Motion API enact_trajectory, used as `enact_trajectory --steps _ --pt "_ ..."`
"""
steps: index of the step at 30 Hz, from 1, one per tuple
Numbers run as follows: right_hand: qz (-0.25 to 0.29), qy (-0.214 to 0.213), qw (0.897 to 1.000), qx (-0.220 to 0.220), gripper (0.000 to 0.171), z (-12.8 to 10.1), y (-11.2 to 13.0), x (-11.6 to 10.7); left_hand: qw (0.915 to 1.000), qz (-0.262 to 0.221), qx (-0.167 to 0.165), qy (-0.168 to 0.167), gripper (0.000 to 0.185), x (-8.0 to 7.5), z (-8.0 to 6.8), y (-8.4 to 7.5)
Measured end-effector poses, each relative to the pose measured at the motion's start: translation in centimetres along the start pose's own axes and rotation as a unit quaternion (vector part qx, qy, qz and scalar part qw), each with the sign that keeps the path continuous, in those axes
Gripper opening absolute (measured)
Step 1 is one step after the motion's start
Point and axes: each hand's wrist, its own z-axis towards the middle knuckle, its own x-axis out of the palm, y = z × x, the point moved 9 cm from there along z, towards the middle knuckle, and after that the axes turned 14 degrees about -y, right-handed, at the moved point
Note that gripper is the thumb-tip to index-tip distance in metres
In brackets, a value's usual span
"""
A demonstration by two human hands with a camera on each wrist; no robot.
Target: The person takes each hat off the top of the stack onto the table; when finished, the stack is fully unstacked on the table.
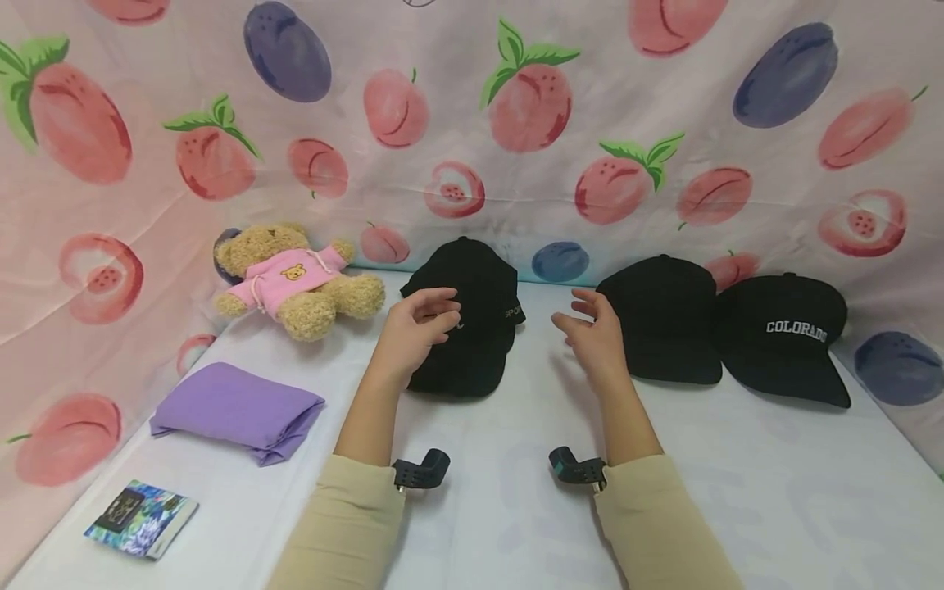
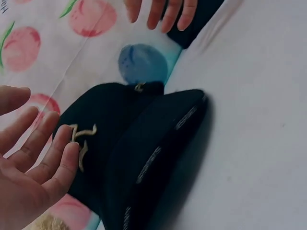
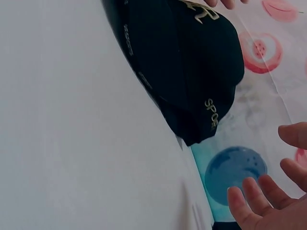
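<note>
A black cap [image 1: 472, 352] with lettering on its front and side sits on the white table, brim toward me. My left hand [image 1: 419, 329] overlaps the cap's left side in the head view, fingers loosely bent and holding nothing. In the left wrist view the left fingers [image 2: 50, 153] spread beside the cap's front lettering. To the right, my right hand [image 1: 593, 334] hovers with relaxed, parted fingers between this cap and a plain-looking black cap [image 1: 664, 328]. Beside that one stands a black cap marked COLORADO [image 1: 785, 340].
A teddy bear [image 1: 295, 279] in a pink top leans at the back left. Nearer on the left lie a folded purple cloth [image 1: 236, 410] and a small colourful packet [image 1: 142, 519]. A fruit-print curtain [image 1: 509, 197] hangs behind the white table [image 1: 501, 508].
</note>
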Motion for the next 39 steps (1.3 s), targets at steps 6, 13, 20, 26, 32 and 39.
enact_trajectory --steps 6,13,20,26,32,39 --pt "0.014 0.015 1.0 -0.004 0.063 -0.2 0.1 1.3 0.9995 0.001 -0.015 -0.029 0.042 -1.9 0.5 0.3" --pt "0.025 0.03 0.999 -0.01 0.066 -0.6 0.3 2.7 0.997 -0.003 -0.05 -0.059 0.042 -4.1 0.9 0.8" --pt "0.01 0.057 0.998 -0.007 0.072 -1.1 0.1 4.4 0.9952 0.035 -0.066 -0.063 0.046 -5.2 1.1 1.8" --pt "0.012 0.088 0.996 -0.014 0.078 -1.5 0.1 5.7 0.993 0.066 -0.082 -0.055 0.054 -5.4 1.3 2.9" --pt "-0.001 0.108 0.994 -0.013 0.082 -1.9 -0.2 6.5 0.9885 0.113 -0.098 -0.022 0.069 -5.4 1.3 3.9" --pt "-0.024 0.128 0.991 -0.01 0.086 -2.3 -0.6 7.6 0.9809 0.166 -0.097 0.028 0.083 -4.7 1.1 4.9"
